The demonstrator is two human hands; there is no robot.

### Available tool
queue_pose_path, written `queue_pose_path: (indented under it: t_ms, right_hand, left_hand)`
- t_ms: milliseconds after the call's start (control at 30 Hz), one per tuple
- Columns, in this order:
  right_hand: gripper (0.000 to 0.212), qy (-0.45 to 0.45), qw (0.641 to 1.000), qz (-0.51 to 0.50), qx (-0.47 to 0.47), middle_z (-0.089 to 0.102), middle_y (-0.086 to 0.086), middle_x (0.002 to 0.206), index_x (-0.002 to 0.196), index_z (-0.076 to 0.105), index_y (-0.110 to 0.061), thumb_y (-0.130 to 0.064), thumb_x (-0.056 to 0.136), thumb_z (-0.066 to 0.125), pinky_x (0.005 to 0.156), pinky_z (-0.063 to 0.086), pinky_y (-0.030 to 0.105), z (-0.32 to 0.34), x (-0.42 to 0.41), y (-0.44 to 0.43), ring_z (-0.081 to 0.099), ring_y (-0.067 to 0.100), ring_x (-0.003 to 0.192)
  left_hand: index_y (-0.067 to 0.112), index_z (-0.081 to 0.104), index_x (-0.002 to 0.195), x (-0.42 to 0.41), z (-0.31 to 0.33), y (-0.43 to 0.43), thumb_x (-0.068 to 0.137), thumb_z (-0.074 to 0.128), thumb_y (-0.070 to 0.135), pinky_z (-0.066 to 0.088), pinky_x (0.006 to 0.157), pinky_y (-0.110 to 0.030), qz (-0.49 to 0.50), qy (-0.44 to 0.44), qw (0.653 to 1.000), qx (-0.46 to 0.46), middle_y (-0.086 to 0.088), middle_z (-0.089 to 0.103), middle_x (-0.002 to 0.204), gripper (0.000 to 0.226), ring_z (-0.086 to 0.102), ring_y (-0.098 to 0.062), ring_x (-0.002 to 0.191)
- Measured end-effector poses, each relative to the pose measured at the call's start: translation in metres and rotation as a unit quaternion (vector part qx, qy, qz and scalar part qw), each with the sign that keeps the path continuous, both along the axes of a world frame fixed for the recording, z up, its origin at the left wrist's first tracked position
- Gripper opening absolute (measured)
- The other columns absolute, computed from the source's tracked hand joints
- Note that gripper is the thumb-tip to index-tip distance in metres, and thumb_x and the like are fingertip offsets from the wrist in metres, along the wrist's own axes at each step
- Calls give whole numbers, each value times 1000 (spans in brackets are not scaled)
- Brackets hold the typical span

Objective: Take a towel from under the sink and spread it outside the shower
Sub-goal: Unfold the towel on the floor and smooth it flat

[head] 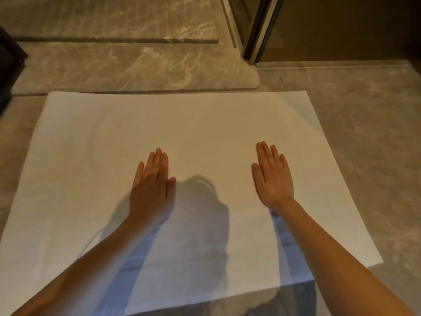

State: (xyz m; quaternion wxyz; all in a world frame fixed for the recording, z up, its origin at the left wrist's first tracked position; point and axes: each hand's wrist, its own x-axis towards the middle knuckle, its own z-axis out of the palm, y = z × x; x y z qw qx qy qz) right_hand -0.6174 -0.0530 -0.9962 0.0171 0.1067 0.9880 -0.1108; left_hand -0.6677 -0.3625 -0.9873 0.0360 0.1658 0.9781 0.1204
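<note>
A white towel lies spread flat on the marble floor, filling the middle of the head view. Its far edge runs along the raised shower threshold. My left hand rests palm down on the towel left of centre, fingers straight and together. My right hand lies palm down to the right of centre, fingers slightly spread. Neither hand grips the cloth. Shadows of my arms and head fall on the near part of the towel.
A metal-framed glass shower door stands at the upper right. A dark object sits at the left edge. Grey-brown marble floor surrounds the towel on the right and left.
</note>
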Motion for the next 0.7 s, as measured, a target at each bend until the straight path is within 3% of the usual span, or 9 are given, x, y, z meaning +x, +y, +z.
queue_pose_path:
  t_ms: [100,233,300,367,467,700]
  right_hand:
    - [57,-13,1000,-7,1,8,-2,165,157,7,-19,-38,103,15,122,-1,35,8,-1,-4,1,18,152]
    - [60,0,998,-49,-45,13,3,164,156,16,-14,-38,101,12,123,4,41,28,16,-28,6,24,152]
    - [65,6,998,-23,-55,18,1,162,155,23,-15,-42,98,7,122,6,39,32,47,-56,11,24,151]
    - [62,-23,998,-9,-54,8,-7,161,156,17,-20,-42,99,4,121,0,33,26,80,-74,6,19,152]
    - [56,-43,998,-26,-28,-5,-12,160,156,2,-25,-42,103,3,122,-4,32,16,97,-73,-6,13,151]
    - [57,-32,999,-9,-15,0,-8,163,157,2,-25,-41,104,14,122,0,34,4,100,-67,-5,13,151]
  left_hand:
    - [-1,27,150,10,12,19,95,30,28,12,121,-47,-7,22,1000,21,-19,21,159,63,18,-31,148]
    - [-2,36,147,72,19,83,93,33,30,24,118,-49,-163,26,984,61,-19,31,155,62,28,-32,145]
    - [-1,28,149,102,17,106,95,26,29,17,119,-50,-222,14,974,37,-19,27,157,62,21,-32,147]
    - [0,16,151,113,14,113,95,16,29,8,121,-48,-243,4,970,-17,-19,18,159,63,10,-32,148]
    - [2,36,147,111,9,98,97,27,30,25,118,-47,-217,-9,976,18,-17,29,156,59,25,-30,146]
    - [6,7,155,117,-6,-32,102,12,39,9,121,-39,-123,-41,991,-44,-9,4,165,63,6,-20,151]
